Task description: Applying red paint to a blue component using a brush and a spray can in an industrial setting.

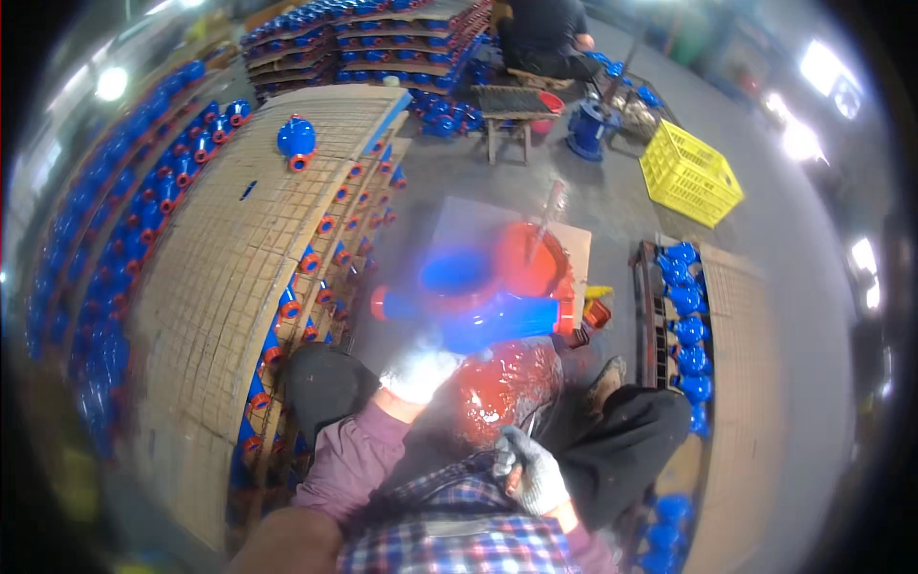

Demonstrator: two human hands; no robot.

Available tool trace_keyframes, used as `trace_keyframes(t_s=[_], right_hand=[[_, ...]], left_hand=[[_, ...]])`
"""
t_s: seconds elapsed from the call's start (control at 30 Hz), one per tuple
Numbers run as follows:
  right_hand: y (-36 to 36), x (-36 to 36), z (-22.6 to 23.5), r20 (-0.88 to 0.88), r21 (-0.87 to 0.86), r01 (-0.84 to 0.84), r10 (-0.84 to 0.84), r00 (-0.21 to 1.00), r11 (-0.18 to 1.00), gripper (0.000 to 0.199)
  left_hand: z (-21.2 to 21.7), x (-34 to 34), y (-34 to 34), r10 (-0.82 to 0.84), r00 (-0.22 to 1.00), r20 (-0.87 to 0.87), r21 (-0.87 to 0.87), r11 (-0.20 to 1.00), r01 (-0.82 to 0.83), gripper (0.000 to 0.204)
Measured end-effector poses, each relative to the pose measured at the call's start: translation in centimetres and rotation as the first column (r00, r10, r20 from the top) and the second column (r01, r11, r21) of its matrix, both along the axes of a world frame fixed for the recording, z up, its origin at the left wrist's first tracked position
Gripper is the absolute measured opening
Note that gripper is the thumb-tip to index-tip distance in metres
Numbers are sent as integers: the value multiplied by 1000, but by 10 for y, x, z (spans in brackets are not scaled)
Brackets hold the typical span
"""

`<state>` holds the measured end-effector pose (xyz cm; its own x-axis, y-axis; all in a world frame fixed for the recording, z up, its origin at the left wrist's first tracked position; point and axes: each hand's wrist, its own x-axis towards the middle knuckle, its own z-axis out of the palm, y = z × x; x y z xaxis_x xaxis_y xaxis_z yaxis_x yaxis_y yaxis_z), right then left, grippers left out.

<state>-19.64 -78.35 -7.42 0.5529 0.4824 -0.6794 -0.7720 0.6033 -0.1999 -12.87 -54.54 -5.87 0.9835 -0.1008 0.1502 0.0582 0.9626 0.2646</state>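
A blue valve body point(497, 323) with red flanged ends lies crosswise in front of me, smeared by motion. My left hand point(421, 371), in a white glove, is at its lower left side; the fingers are too blurred to read. Below the valve body is a rounded mass coated in glossy red paint point(507, 387), between my knees. Close to my lap, my right hand point(534, 472) in a grey-white glove is closed around a thin stick-like tool point(532, 419). Beyond the valve body stands a red bucket point(537, 260) with a stick rising from it.
On the left, a mesh-marked board point(210, 239) carries one blue valve body point(296, 142), above racks of similar ones. Another board point(741, 373) and a row of blue castings point(690, 330) are at right. Farther off are a yellow crate point(690, 174), a small bench point(507, 103) and a seated person point(545, 38).
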Motion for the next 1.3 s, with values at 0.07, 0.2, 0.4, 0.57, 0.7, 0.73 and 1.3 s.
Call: trace_keyframes(t_s=[0.07, 0.2, 0.4, 0.57, 0.7, 0.73, 1.3], right_hand=[[-6, -10, 5, 109, -89, -20, 30, 994, 996, 26], [-7, -26, 69, 486, -753, -42, 598, 637, 657, 45], [20, -9, 89, 614, -762, 405, 762, 206, 505, 48], [38, 4, 128, 590, -788, 117, 686, 425, 605, 50], [43, 5, 114, 660, -752, 297, 670, 341, 589, 46], [43, 6, 117, 662, -748, 321, 679, 316, 581, 44], [42, 10, 125, 320, -765, 590, 948, 0, 258, 57]], left_hand=[[-3, 3, 0, 225, 972, 73, 651, 728, -217, 35], [16, -5, -2, 141, 990, -20, 406, 906, -121, 36], [-8, -16, 3, 235, 972, 8, 508, 836, -206, 49], [-23, -21, 15, 291, 950, 112, 863, 445, -238, 48], [-18, -21, 19, -240, 643, 727, 107, -886, -451, 53], [-13, -21, 18, -289, 649, 704, 24, -904, -428, 51], [-28, -33, 28, -397, 698, 597, -242, -918, -315, 43]])
